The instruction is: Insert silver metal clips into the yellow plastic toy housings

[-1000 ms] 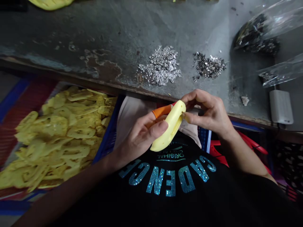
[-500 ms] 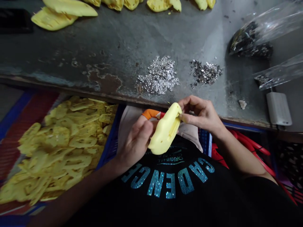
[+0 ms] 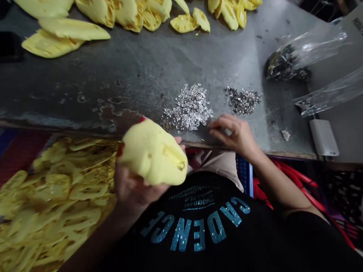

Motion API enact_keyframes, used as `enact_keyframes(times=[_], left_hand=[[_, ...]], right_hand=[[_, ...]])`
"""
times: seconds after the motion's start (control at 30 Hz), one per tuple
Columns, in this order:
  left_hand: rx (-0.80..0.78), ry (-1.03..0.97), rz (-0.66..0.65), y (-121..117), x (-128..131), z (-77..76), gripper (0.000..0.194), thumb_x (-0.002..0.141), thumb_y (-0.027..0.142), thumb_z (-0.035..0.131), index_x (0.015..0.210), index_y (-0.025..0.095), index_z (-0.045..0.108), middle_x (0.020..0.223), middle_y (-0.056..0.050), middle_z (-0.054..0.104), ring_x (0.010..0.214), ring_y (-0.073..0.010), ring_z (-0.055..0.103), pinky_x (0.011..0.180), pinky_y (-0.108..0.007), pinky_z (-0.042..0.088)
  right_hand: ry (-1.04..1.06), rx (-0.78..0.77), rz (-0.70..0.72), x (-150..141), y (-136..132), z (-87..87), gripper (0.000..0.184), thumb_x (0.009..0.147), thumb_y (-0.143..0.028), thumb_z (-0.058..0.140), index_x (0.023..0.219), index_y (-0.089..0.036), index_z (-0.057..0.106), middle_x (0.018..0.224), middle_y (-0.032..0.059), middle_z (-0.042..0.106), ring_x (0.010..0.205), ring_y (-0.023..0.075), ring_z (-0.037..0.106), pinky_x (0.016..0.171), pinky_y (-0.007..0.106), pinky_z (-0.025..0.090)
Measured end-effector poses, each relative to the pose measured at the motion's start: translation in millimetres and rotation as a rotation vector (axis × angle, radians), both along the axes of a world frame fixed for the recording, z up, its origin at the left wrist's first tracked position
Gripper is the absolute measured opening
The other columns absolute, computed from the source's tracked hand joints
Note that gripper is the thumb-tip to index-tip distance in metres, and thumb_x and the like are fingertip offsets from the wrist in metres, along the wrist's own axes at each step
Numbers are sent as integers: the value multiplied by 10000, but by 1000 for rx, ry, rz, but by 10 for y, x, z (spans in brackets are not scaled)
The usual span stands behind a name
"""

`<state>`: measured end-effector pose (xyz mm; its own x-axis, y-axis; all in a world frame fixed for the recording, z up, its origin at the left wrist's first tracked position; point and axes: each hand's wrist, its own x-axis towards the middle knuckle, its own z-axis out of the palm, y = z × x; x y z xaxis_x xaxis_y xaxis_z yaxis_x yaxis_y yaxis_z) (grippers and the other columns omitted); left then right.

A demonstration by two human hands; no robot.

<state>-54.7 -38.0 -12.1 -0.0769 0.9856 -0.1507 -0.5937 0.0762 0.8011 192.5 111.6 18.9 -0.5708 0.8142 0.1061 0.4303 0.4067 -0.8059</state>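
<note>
In my left hand (image 3: 133, 190) is a pale yellow moulded plastic shell (image 3: 153, 155), its smooth outer side facing up. The shell has a slot and small holes, and a metal-looking bit sits in the hole near its right end. Red finger coverings peek out at its edge. My right hand (image 3: 234, 134) hovers at the table's front edge, apart from the shell, with thumb and fingers curled together; anything between the fingertips is hidden. Just beyond it lie a pile of small silvery metal clips (image 3: 190, 107) and a darker pile of small metal pieces (image 3: 244, 101).
More yellow shells (image 3: 121, 13) line the back of the metal table (image 3: 136, 71). At the right are plastic bags of dark metal parts (image 3: 286, 64) and a white box-shaped device (image 3: 324, 138). A crate of flat yellow pieces (image 3: 70, 196) stands lower left; red parts (image 3: 295, 177) lie lower right.
My left hand has moved left with the shell and turned it so its broad outer face shows. My right hand has come off the shell, near the metal piles. The view has shifted slightly.
</note>
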Motion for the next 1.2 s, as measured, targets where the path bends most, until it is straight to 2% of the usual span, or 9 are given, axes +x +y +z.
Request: enact_keyframes(times=[0.07, 0.13, 0.2, 0.33, 0.47, 0.67, 0.8, 0.9, 1.2], left_hand=[[57, 22, 65, 74, 34, -15, 906, 760, 534, 1001, 1563, 382, 609, 1474, -65, 758, 1435, -377, 676, 1092, -469, 666], [58, 10, 45, 113, 61, -49, 777, 882, 671, 860, 1520, 269, 672, 1450, -127, 772, 1327, -355, 741, 994, -401, 696], [8, -35, -27, 110, 73, -82, 740, 944, 695, 781, 1536, 264, 669, 1462, -144, 770, 1248, -337, 780, 966, -394, 698], [-66, -88, -63, 64, 88, -87, 761, 935, 682, 801, 1573, 298, 644, 1453, -136, 776, 1190, -320, 799, 1014, -427, 683], [-51, -81, -36, 71, 142, -28, 737, 901, 661, 850, 1511, 277, 697, 1374, -128, 811, 1220, -298, 776, 990, -386, 691], [-84, -120, -70, 42, 237, -1, 723, 881, 654, 877, 1472, 266, 726, 1364, -121, 818, 1150, -285, 802, 953, -383, 708], [-101, -108, -82, 15, 299, -22, 727, 881, 646, 877, 1475, 255, 724, 1374, -135, 815, 1156, -294, 806, 940, -392, 715], [-121, -104, -87, 14, 350, -8, 703, 881, 640, 878, 1439, 235, 740, 1365, -154, 818, 1136, -292, 816, 941, -397, 716], [-132, -89, -89, -25, 434, 69, 697, 914, 630, 843, 1461, 219, 713, 1517, -170, 737, 1457, -413, 659, 1085, -512, 673]], right_hand=[[-284, 273, -105, 47, 287, 18, 116, 1017, -246, 700, 983, -224, 809, 1038, 85, 766, 1021, 272, 666, 971, 439, 484], [-464, 375, -97, 25, 484, -24, 121, 1022, -241, 691, 1000, -219, 808, 1047, 101, 764, 1025, 296, 653, 962, 446, 447], [-548, 418, -63, -39, 572, -86, 128, 1034, -271, 687, 1032, -220, 804, 1073, 112, 767, 1044, 311, 645, 948, 440, 421], [-619, 505, -36, -98, 543, -154, 158, 1060, -275, 639, 1017, -214, 778, 1067, 123, 767, 1030, 313, 620, 915, 429, 393], [-614, 573, 43, 92, 376, -164, 212, 1092, -281, 583, 1012, -207, 766, 1019, 118, 762, 992, 299, 608, 888, 423, 391], [-401, 454, 33, 562, 28, -198, 191, 1088, -310, 629, 1049, -243, 804, 995, 70, 786, 973, 263, 682, 892, 415, 444], [-225, 296, -128, 713, -87, -200, 136, 1035, -262, 674, 1036, -263, 811, 986, 42, 792, 957, 241, 714, 892, 391, 509], [-260, 307, -212, 661, -106, -207, 132, 1021, -260, 677, 1019, -260, 809, 953, 43, 775, 945, 249, 693, 891, 397, 489], [-402, 275, -88, 416, -183, -210, 78, 999, -252, 706, 927, -237, 733, 934, 51, 722, 947, 254, 636, 879, 383, 402]])
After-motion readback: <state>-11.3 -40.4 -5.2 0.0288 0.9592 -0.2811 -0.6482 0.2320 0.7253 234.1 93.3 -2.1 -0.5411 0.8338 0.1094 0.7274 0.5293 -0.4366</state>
